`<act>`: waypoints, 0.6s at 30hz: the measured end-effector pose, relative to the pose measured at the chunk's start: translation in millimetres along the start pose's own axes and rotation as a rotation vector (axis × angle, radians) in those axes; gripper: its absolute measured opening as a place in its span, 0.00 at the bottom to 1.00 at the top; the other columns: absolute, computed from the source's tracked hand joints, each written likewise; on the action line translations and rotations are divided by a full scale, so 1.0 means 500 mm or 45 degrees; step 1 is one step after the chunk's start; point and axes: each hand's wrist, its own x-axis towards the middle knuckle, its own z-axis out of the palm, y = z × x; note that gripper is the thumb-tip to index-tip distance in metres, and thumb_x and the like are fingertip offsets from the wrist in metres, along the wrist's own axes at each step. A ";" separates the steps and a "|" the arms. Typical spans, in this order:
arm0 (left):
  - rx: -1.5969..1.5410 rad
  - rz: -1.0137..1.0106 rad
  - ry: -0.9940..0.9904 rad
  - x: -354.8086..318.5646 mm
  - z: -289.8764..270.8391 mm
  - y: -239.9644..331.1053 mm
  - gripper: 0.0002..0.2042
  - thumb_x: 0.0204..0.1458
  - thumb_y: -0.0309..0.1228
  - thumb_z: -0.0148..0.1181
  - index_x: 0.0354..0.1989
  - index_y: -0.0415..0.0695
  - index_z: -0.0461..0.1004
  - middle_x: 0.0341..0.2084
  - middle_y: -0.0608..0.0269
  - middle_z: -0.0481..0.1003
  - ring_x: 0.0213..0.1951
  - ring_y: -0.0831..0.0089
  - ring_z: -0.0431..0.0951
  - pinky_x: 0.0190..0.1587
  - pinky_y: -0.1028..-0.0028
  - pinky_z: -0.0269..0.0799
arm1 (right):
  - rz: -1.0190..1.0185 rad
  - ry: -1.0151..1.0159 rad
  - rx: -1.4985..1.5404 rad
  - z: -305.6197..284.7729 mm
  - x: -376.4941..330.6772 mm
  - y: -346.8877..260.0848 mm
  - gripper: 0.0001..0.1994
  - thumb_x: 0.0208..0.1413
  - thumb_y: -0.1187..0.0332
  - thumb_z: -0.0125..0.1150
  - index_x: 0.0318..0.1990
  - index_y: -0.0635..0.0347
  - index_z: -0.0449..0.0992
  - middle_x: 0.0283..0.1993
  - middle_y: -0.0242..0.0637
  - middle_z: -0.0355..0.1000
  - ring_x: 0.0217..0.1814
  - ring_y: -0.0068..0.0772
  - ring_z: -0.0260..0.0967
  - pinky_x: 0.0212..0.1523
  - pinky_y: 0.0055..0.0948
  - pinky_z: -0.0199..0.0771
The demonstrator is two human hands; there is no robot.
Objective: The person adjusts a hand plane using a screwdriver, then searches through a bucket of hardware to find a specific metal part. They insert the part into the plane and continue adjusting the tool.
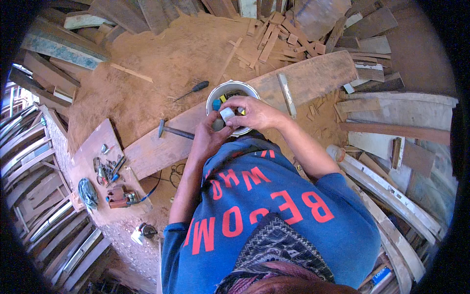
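Over the white bucket [250, 89] in front of me, a small whitish block-like piece [227, 113] is between the fingers of both hands. My right hand [255, 113] reaches in from the right, its fingers closed on the piece. From the lower left comes my left hand [211, 133], thumb and fingers curled about the piece's near and left sides. Inside the bucket, a teal item [216, 104] and a yellow-and-black item [223, 98] show partly; the hands hide the rest. A hammer [177, 132] lies just left of my left hand.
The bucket stands by a long wooden plank [318, 70] on sawdust-covered ground. A dark-handled screwdriver [198, 87] lies beyond it. A narrow strip [286, 94] crosses the plank at right. Left, a board [105, 139] bears small tools and a cord bundle [88, 193]. Wood scraps [268, 41] lie ahead.
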 end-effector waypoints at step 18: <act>-1.279 -0.333 0.143 -0.031 -0.028 -0.050 0.20 0.69 0.38 0.48 0.66 0.47 0.59 0.54 0.53 0.72 0.50 0.54 0.78 0.49 0.55 0.79 | 1.035 0.627 -0.507 -0.115 -0.053 0.407 0.24 0.54 0.54 0.71 0.51 0.62 0.79 0.46 0.47 0.81 0.46 0.44 0.79 0.50 0.39 0.77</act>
